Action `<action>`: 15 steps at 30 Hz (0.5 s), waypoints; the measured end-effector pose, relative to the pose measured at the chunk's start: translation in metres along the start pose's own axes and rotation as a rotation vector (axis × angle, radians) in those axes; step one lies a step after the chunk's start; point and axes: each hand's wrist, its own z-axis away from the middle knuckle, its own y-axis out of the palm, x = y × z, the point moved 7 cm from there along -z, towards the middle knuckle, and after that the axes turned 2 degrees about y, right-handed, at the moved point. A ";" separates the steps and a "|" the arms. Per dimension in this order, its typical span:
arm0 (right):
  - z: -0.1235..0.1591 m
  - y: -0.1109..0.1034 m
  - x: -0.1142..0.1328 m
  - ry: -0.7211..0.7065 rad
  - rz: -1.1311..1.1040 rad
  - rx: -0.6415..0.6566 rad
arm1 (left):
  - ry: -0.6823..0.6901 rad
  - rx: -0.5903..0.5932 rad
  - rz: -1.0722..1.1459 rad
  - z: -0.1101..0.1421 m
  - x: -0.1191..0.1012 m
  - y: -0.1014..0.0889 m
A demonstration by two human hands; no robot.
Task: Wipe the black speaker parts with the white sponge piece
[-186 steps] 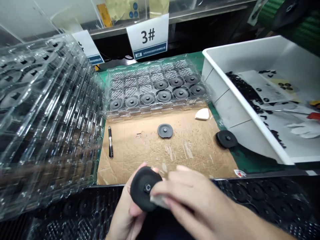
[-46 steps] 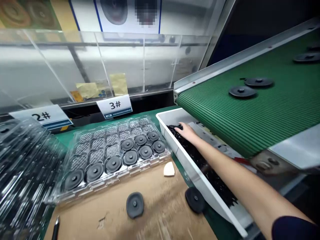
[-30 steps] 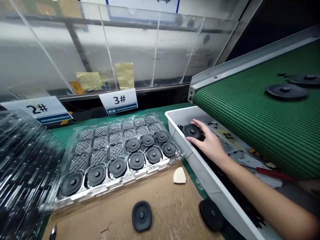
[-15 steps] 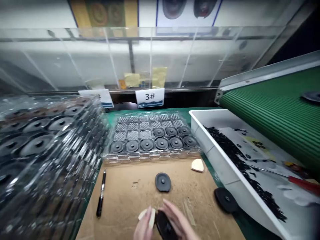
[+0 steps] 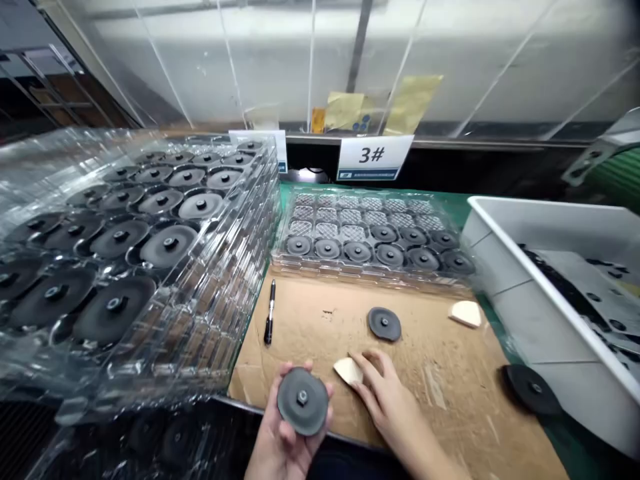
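My left hand (image 5: 293,437) grips a round black rubber-like disc (image 5: 303,400), its flat face with a small metal centre stud turned up. The fingers wrap around its edge and underside. Beside it, my right hand (image 5: 393,400) pinches a cream-white foam wedge (image 5: 349,371) between thumb and fingers, low over the cardboard sheet (image 5: 305,340). Another black disc (image 5: 385,324) lies just beyond my right hand, stud up. Farther right, a second white wedge (image 5: 466,313) rests on the cardboard. One more dark disc (image 5: 531,389) leans at the cardboard's right edge.
A clear blister tray (image 5: 345,267) at the back holds several discs in its front rows. Tall stacked trays (image 5: 215,287) full of discs stand left. At right is a white bin (image 5: 540,293) with black scraps. A pen (image 5: 271,312) lies near the stack.
My right hand brought a disc out of the white bin to the cardboard. The disc has passed into my left hand, and the wedge into my right. The view has turned left.
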 end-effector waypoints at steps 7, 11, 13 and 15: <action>-0.002 0.006 0.033 -0.148 -0.119 0.100 | -0.062 0.012 0.085 0.003 -0.010 0.009; -0.018 -0.030 0.073 -0.133 -0.181 0.074 | -0.028 -0.088 -0.032 0.001 -0.007 0.018; -0.016 -0.050 0.104 -0.249 -0.261 0.004 | -0.048 -0.127 -0.079 0.001 -0.004 0.025; -0.009 -0.061 0.130 -0.396 -0.284 -0.008 | -0.084 -0.135 -0.106 0.001 0.001 0.032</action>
